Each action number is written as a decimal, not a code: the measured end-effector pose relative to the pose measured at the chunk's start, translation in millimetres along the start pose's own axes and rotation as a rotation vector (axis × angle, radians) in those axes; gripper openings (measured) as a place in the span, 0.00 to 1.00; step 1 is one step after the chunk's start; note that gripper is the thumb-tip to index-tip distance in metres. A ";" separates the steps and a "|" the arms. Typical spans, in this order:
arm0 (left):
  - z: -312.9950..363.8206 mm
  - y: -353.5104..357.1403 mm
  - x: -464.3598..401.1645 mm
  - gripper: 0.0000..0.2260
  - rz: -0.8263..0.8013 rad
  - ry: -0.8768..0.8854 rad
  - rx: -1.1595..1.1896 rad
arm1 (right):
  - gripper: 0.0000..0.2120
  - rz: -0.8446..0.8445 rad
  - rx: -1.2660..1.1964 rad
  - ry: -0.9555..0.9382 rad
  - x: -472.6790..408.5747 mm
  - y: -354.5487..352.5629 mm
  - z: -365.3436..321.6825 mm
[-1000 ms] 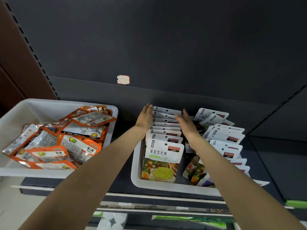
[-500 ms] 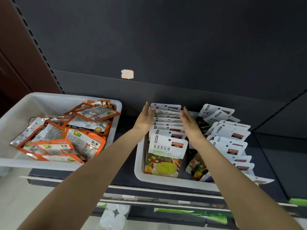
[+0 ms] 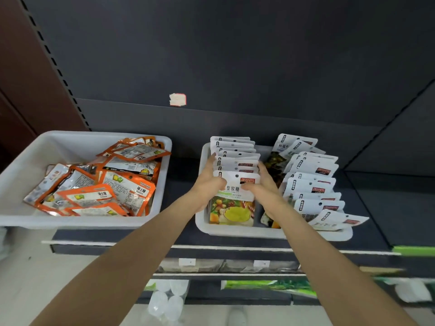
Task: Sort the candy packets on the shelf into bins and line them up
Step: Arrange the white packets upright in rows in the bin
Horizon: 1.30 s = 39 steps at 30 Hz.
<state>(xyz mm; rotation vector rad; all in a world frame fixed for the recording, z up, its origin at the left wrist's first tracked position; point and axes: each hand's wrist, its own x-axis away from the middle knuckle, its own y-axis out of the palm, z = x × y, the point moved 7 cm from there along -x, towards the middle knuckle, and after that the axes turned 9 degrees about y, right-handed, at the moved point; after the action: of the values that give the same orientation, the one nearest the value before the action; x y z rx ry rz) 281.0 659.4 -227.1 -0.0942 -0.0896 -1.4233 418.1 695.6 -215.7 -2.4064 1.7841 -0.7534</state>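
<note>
Both hands are squaring up the left row of white packets (image 3: 235, 158) in the right bin (image 3: 202, 228). The left hand (image 3: 207, 184) grips the front packet (image 3: 233, 198) on its left edge, thumb curled over the face, fingers behind or alongside the stack. The right hand (image 3: 261, 184) does the same on the right edge, thumb on the front. So the row is squeezed between the two palms.

To do this bit well, I'd say press evenly from both sides so the tops line up, and keep the thumbs light, since these pouches look slippery and soft and would probably buckle if pinched hard (the rear ones already fan out a little). Nudging the whole row back toward the bin's far wall should tighten it.

Now the containers, left to right. Well left of the left hand sits the left bin (image 3: 21, 222), holding a loose heap of orange packets (image 3: 98, 184), all tilted and overlapping, not lined up at all. That one looks like it needs sorting yet.

The right bin holds two rows: the one between the hands, and just right of the right hand a second row of white packets (image 3: 313, 182), standing but leaning, with the front one (image 3: 339, 221) flopped out over the rim. That row probably needs a tidy too.
</note>
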 end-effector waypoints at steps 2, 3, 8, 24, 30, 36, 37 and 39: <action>7.9 -2.4 2.0 0.39 0.053 0.090 -0.003 | 0.36 0.052 0.028 -0.092 3.1 -2.5 -7.6; 10.1 -3.6 3.1 0.37 0.069 0.136 -0.011 | 0.38 0.078 0.055 -0.113 6.0 -3.2 -9.0; -2.0 1.4 12.0 0.33 0.021 0.163 -0.253 | 0.39 0.028 0.231 -0.090 17.3 3.1 11.1; 33.5 165.0 35.1 0.26 -0.282 0.341 -0.725 | 0.14 0.141 0.626 -0.111 52.2 -177.3 23.2; 37.0 174.0 33.9 0.14 -0.091 0.298 -0.840 | 0.13 0.107 0.583 -0.146 32.1 -186.7 32.4; 39.6 177.1 44.8 0.07 -0.123 0.291 -0.886 | 0.10 0.158 0.540 -0.164 23.6 -197.8 40.1; 40.9 173.1 47.9 0.07 -0.114 0.300 -0.868 | 0.10 0.154 0.549 -0.163 22.2 -198.5 40.5; 49.8 158.2 53.1 0.05 -0.038 0.329 -0.846 | 0.10 0.159 0.580 -0.163 18.7 -200.4 41.9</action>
<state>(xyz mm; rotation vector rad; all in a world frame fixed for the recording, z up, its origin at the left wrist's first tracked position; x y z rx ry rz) 444.9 636.0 -173.3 -0.5510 0.7906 -1.4144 617.0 735.0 -181.4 -1.8685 1.4215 -0.8769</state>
